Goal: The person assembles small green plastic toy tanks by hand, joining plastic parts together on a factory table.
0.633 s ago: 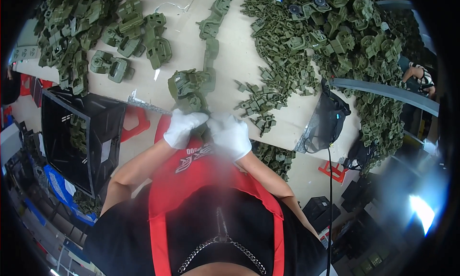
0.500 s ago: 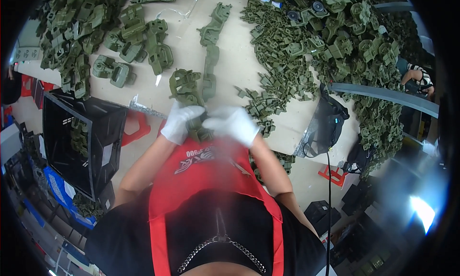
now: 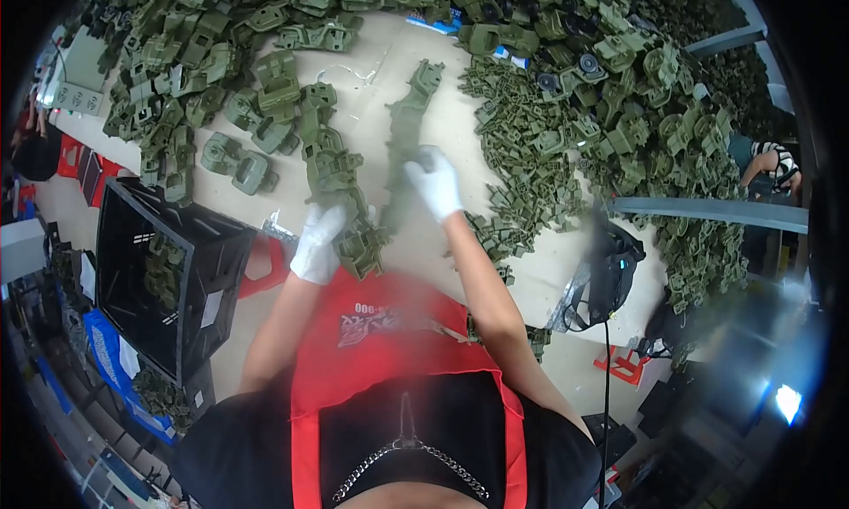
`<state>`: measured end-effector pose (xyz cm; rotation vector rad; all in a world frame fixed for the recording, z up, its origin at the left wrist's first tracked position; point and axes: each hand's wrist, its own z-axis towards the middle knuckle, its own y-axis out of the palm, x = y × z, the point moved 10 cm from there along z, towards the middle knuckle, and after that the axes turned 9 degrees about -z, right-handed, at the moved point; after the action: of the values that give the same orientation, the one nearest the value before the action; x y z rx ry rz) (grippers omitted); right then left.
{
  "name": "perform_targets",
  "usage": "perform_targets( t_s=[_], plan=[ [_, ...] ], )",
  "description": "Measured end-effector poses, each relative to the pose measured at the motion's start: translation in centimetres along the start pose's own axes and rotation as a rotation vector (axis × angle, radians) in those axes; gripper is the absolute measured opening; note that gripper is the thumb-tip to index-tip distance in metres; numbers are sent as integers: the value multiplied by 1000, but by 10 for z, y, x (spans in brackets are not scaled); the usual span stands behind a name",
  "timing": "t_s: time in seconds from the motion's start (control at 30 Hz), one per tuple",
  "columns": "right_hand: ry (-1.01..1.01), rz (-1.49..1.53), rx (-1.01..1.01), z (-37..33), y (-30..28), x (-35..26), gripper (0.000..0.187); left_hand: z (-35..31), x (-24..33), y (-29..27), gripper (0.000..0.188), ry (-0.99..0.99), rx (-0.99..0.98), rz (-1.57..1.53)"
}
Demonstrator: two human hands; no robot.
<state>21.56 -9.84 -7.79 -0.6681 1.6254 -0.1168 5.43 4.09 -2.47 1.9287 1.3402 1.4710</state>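
Observation:
My left hand [image 3: 318,244], in a white glove, is closed on an olive-green plastic vehicle body [image 3: 361,244], its thumb side against the part at the table's near edge. Directly beyond it lie more green bodies [image 3: 332,160] in a line. My right hand [image 3: 435,183], gloved in white too, is over the table with bent fingers beside a long green plastic strip [image 3: 400,186]. Haze blurs that strip, and whether the fingertips grip it I cannot tell. Beyond the strip, a green frame-like part [image 3: 423,83] lies end to end with it.
Heaps of green bodies [image 3: 203,67] cover the table's far left; small green parts [image 3: 531,164] pile up at right. A black crate [image 3: 186,288] stands left, a black bag [image 3: 610,266] with a cable right. A grey bar [image 3: 707,210] crosses the right side. Another person [image 3: 778,168] is at far right.
My right hand has moved away from the vehicle body, forward to the long strip. My left hand stays on the body. The whole view has shifted, so the table sits lower in it.

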Motion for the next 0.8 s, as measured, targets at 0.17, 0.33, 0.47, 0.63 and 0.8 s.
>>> perform_targets(
  t_s=[0.17, 0.33, 0.47, 0.63, 0.8],
  plan=[
    [-409, -306, 42, -67, -82, -138, 21, 5, -26, -5, 71, -178, -70, 24],
    [-348, -425, 257, -76, -151, -186, 21, 7, -16, 11, 80, -100, -9, 154],
    [-611, -515, -52, -110, -94, -202, 25, 9, -11, 41, 64, 3, -41, 166],
    [-515, -630, 50, -115, -72, -190, 26, -2, -12, 47, 103, 114, -177, 37],
    [-575, -606, 35, -121, -67, -189, 26, -4, -6, 45, 118, 25, 39, 336]
  ],
)
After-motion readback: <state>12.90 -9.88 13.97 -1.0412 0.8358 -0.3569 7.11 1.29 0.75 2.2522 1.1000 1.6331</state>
